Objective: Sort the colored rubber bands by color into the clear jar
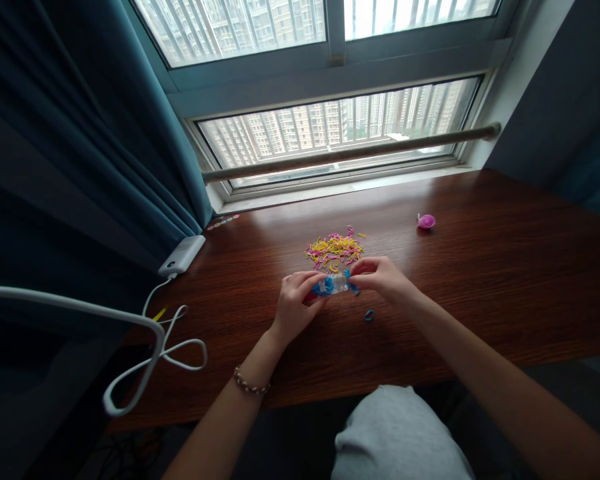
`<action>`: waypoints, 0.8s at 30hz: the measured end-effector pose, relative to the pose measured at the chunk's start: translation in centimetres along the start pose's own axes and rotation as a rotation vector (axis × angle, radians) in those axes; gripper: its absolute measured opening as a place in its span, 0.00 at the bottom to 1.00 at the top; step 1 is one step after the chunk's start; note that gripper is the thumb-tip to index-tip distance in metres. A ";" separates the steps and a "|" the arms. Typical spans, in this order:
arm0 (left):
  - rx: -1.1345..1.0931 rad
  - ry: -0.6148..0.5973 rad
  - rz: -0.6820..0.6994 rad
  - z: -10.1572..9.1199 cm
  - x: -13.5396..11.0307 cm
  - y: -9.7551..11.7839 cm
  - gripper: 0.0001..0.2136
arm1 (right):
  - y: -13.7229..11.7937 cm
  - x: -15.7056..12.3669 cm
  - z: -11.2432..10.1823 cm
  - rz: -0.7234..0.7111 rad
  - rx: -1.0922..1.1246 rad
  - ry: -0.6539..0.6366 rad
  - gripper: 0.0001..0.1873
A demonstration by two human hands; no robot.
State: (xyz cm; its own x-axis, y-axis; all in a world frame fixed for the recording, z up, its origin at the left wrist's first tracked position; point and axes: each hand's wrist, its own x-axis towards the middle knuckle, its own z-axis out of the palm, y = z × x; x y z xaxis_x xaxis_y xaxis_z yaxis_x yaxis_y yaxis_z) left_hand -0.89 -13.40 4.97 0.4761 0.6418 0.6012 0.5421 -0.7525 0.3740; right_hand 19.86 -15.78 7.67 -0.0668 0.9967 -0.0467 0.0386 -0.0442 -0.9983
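My left hand (300, 300) is closed around a small clear plastic bottle (339, 284), which lies on its side just above the table with blue rubber bands inside it. At the bottle's right end, my right hand (380, 277) pinches some blue rubber bands (353, 283); whether its fingers also touch the bottle's rim I cannot tell. Right behind the bottle is a loose pile of small yellow and pink rubber bands (335, 251). A single blue rubber band (369, 315) lies on the table in front of my right hand.
The brown wooden table (480, 280) runs up to the window. Toward its back right sits a pink round object (426, 221). On the left are a white power adapter (183, 256), a looping white cable (185, 365) and a blue curtain (145, 133). A rail (350, 155) crosses the window.
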 end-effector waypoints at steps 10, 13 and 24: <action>0.024 0.053 0.035 0.4 -0.4 0.1 0.15 | 0.8 -0.7 2.9 -0.311 -0.399 0.367 0.03; 0.020 0.076 0.006 0.4 -0.4 0.1 0.15 | 0.4 -0.5 2.6 -0.267 -0.267 0.275 0.06; -0.158 0.084 -0.068 0.6 -0.4 0.6 0.17 | -1.4 -1.1 2.1 -0.429 -0.530 0.096 0.25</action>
State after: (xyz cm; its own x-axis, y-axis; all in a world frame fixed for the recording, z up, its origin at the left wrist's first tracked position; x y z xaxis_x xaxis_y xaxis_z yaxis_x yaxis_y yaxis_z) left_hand -0.34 -14.07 4.53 0.3789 0.6820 0.6255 0.4520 -0.7262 0.5180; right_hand 17.74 -16.93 9.06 -0.0973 0.9212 0.3768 0.5129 0.3708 -0.7742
